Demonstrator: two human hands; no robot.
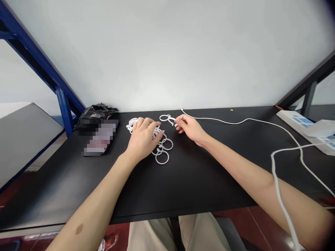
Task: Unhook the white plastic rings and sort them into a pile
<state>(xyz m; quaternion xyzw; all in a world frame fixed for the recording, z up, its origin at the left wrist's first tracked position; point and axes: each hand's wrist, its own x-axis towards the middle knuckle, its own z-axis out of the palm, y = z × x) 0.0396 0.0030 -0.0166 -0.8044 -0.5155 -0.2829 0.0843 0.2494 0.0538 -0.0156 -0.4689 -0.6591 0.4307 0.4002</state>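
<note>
My left hand [143, 136] lies over a pile of white plastic rings [162, 157], its fingers spread apart and bent downward. It covers part of the pile, and more rings [131, 122] show beyond its fingers on the left. To the right, my right hand [191, 128] pinches a white ring [171, 119] between thumb and fingers, just above or at the black table. Linked to or touching that one is another white ring [164, 118]; I cannot tell which. Small rounded ends show on some rings.
A white cable [230, 122] runs across the table [199, 181] and over my right forearm. At the left are a blurred phone-like object [101, 139] and a black plastic bag [98, 111]. A white power strip [300, 120] lies at the right. Blue frame bars [64, 108] stand at the left.
</note>
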